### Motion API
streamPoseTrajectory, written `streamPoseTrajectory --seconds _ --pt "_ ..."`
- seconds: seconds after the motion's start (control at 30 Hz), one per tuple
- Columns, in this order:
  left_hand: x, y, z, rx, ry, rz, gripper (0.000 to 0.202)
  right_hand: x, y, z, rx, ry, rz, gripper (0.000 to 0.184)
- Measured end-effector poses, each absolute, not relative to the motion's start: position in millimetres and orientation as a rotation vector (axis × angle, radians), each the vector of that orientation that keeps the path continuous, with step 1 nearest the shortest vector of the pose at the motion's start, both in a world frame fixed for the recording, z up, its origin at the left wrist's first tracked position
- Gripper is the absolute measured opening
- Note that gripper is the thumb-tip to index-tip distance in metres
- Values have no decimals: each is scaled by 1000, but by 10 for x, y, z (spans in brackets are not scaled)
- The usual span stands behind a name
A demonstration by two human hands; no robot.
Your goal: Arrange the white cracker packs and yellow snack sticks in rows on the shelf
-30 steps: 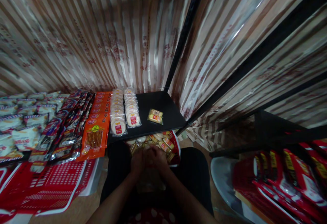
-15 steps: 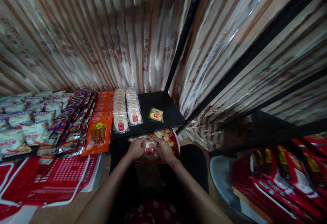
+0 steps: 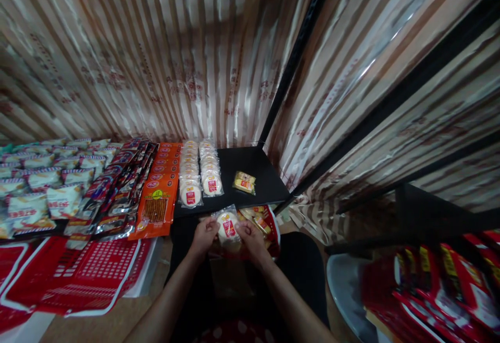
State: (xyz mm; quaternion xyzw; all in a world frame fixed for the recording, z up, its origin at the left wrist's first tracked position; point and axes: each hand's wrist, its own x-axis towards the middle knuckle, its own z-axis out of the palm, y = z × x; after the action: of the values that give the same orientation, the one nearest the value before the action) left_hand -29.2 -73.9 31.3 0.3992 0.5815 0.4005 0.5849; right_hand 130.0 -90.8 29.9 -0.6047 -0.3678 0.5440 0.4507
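Observation:
Between my two hands is a round white rice cracker packet [image 3: 227, 227], in clear wrap with a red label facing me. My left hand [image 3: 206, 234] pinches its left edge, and my right hand [image 3: 252, 237] pinches its right edge. Below and behind it, a red basket [image 3: 276, 233] with a pale rim holds more wrapped snacks, partly hidden by my hands. On the black shelf [image 3: 230, 201] just beyond, two overlapping rows of similar cracker packets [image 3: 212, 181] lie flat. A small yellow snack packet [image 3: 244, 182] rests alone to their right.
Left of the crackers lie orange snack bags [image 3: 156, 202], dark shiny packets [image 3: 117, 202] and white snack bags [image 3: 29, 210]. An overturned-looking red basket [image 3: 86, 270] sits below them. Red packages [image 3: 461, 275] stand at lower right. A black post [image 3: 291, 66] rises behind the shelf.
The cracker packet has come up out of the basket area and is now held flat, its label plainly showing. My hands have spread to its two sides. The view has shifted slightly.

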Motion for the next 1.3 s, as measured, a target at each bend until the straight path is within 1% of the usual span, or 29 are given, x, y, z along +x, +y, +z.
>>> streamPoseTrajectory --seconds 0.13,0.27,0.33,0.47,0.57,0.63,0.8,1.03,1.2,1.3 --pt "-295 -685 296 1083 1457 973 31 1337 -836 295 -1461 -1091 1367 46" --pt "-304 -572 406 1189 1535 1008 28 1341 -638 387 -1463 -1226 1341 39" --pt "-290 -508 485 1202 1597 1038 30 1313 -501 443 -1488 -1209 1304 39" --pt "-229 -428 578 1209 1646 1178 43 1237 -196 506 -1488 -1169 1273 40" --pt "-186 -427 554 1362 1668 1226 43 1181 -4 479 -1503 -1180 1236 36" --pt "-172 -441 513 1511 1722 1186 41 1148 87 434 -1549 -1194 1196 32" --pt "-176 -474 429 1728 1775 956 39 1087 212 340 -1666 -1310 1105 25" --pt "-166 -463 319 1818 1749 843 45 1000 249 424 -1855 -1525 899 25" --pt "-147 -402 235 1768 1769 857 47 906 189 465 -1986 -1844 570 28" --pt "-139 -354 218 1743 1775 881 47 874 177 431 -1996 -1905 432 30"
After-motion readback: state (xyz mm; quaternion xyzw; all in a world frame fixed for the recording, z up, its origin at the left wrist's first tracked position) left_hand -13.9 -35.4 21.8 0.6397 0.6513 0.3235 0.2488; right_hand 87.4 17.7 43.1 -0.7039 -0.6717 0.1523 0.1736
